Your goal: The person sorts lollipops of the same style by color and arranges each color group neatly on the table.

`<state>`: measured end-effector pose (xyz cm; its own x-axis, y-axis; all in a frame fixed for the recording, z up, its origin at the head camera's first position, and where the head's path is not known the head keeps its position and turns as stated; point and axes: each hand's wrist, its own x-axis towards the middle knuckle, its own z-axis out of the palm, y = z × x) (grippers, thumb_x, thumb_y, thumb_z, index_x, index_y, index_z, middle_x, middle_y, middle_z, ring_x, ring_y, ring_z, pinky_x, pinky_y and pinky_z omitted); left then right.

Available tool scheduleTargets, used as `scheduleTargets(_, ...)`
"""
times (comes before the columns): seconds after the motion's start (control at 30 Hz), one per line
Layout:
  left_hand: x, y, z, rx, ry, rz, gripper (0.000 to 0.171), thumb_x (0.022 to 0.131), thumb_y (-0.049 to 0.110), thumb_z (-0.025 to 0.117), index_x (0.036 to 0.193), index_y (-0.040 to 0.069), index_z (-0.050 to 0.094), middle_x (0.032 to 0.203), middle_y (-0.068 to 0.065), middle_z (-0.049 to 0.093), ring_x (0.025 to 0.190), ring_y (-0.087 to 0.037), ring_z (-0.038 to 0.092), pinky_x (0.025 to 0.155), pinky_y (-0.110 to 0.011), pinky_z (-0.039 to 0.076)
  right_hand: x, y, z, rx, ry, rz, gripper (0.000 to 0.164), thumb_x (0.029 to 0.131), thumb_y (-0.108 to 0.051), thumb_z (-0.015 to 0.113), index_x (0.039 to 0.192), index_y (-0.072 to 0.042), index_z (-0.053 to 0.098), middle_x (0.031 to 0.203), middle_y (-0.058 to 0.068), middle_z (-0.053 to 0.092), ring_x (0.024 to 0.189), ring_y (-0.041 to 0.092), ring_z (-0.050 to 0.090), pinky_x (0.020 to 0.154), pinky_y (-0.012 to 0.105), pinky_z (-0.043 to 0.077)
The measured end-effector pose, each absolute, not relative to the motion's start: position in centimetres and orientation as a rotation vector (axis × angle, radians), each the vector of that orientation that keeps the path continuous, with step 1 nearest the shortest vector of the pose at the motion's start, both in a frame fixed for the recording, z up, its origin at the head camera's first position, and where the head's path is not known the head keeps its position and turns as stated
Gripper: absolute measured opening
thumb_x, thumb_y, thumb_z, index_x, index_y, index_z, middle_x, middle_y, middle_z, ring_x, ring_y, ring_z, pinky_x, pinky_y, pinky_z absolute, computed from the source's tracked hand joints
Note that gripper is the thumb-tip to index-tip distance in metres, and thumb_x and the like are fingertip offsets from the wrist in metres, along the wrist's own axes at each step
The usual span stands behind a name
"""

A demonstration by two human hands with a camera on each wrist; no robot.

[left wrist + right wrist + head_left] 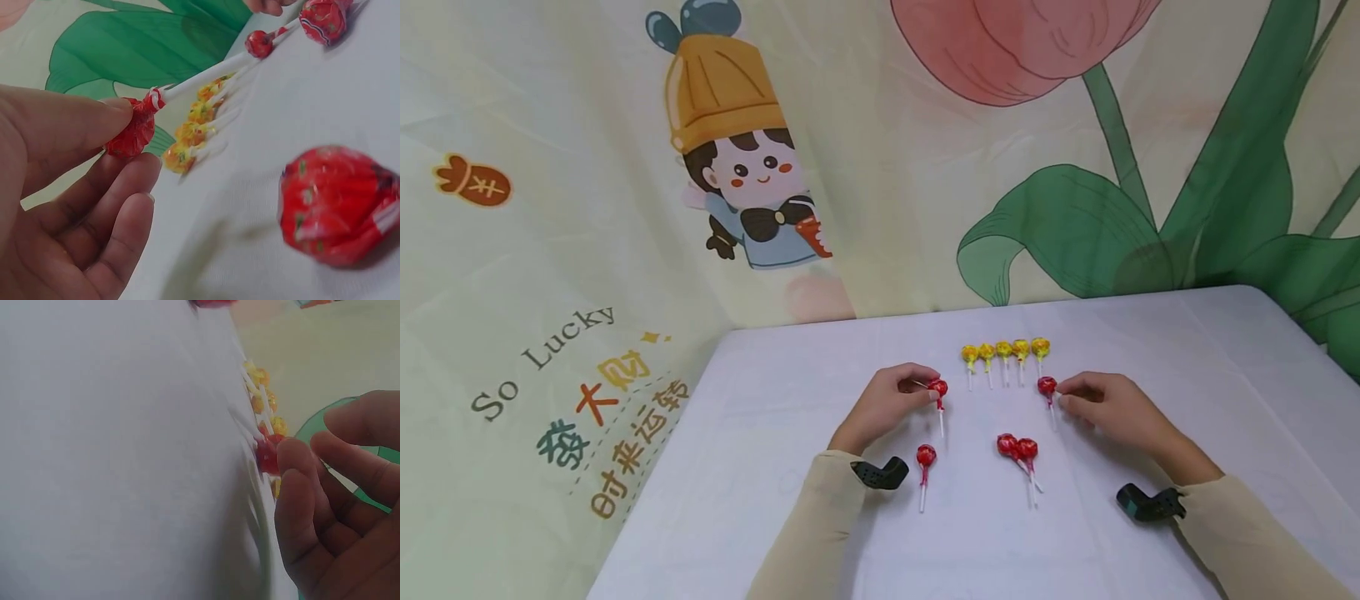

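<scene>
My left hand (895, 404) pinches a red-wrapped lollipop (132, 130) by its round head between thumb and fingers, its white stick pointing away. To the right, my right hand (1112, 408) is beside another red lollipop (1047, 387), fingers loosely bent with a gap to the thumb. In the right wrist view that lollipop (267, 455) shows just past the fingertips, with nothing pinched. One red lollipop (926, 456) lies below my left hand. Two more red lollipops (1028, 450) lie with heads together and sticks crossing, between the hands and nearer me.
Several yellow lollipops (1003, 351) lie in a row near the back of the white-covered table (760, 433), sticks toward me. A printed cloth (880, 208) hangs behind the table's back edge. Both wrists wear a black device, such as the left one (882, 473).
</scene>
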<state>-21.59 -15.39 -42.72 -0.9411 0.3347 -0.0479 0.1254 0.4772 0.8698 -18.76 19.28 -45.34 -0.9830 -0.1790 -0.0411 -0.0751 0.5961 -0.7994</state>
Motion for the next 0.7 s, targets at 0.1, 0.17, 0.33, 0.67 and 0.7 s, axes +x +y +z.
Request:
scheduleTargets(0.1, -21.8, -14.7, -42.7, 0.411, 2.508, 1.448, 0.024, 0.093, 0.025, 0.072, 0.117, 0.022, 0.072, 0.106, 0.009, 0.071, 0.095, -0.016, 0.065, 0.084, -0.036, 0.052, -18.0, 19.2, -45.3, -0.243, 2.698, -1.344, 0.029, 0.095, -0.026, 0.069, 0.118, -0.008, 0.07, 0.11, 0.009, 0.064, 0.089, 0.025, 0.054, 0.066, 0.032, 0.054)
scheduleTargets(0.17, -21.8, -14.3, -42.7, 0.423, 2.507, 1.448, 0.024, 0.092, 0.024, 0.073, 0.116, 0.021, 0.072, 0.106, 0.008, 0.071, 0.094, -0.016, 0.065, 0.084, -0.036, 0.052, -17.6, 19.0, -45.3, -0.259, 2.688, -1.353, 0.027, 0.095, -0.024, 0.07, 0.117, -0.008, 0.07, 0.107, 0.008, 0.064, 0.086, 0.025, 0.055, 0.064, 0.031, 0.054)
scheduleTargets(0.33, -22.0, -13.5, -42.9, 0.428, 2.498, 1.443, 0.024, 0.091, 0.025, 0.075, 0.114, 0.022, 0.072, 0.104, 0.007, 0.071, 0.094, -0.015, 0.065, 0.082, -0.035, 0.051, -16.7, 18.5, -45.3, -0.291, 2.657, -1.371, 0.027, 0.094, -0.021, 0.071, 0.117, -0.008, 0.071, 0.106, 0.007, 0.065, 0.085, 0.023, 0.056, 0.063, 0.03, 0.055)
scheduleTargets(0.67, -22.3, -12.3, -43.3, 0.432, 2.469, 1.482, 0.024, 0.09, 0.023, 0.076, 0.113, 0.019, 0.073, 0.102, 0.005, 0.071, 0.09, -0.016, 0.065, 0.079, -0.034, 0.052, -15.1, 17.2, -45.5, -0.301, 2.538, -1.401, 0.024, 0.093, -0.021, 0.072, 0.114, -0.009, 0.07, 0.099, 0.003, 0.065, 0.083, 0.022, 0.056, 0.064, 0.031, 0.054)
scheduleTargets(0.7, -22.3, -12.1, -43.3, 0.421, 2.466, 1.482, 0.024, 0.09, 0.024, 0.076, 0.113, 0.02, 0.073, 0.102, 0.006, 0.071, 0.09, -0.016, 0.065, 0.079, -0.034, 0.052, -15.0, 17.1, -45.5, -0.295, 2.532, -1.402, 0.024, 0.093, -0.021, 0.072, 0.114, -0.01, 0.07, 0.098, 0.003, 0.065, 0.083, 0.022, 0.056, 0.064, 0.031, 0.054)
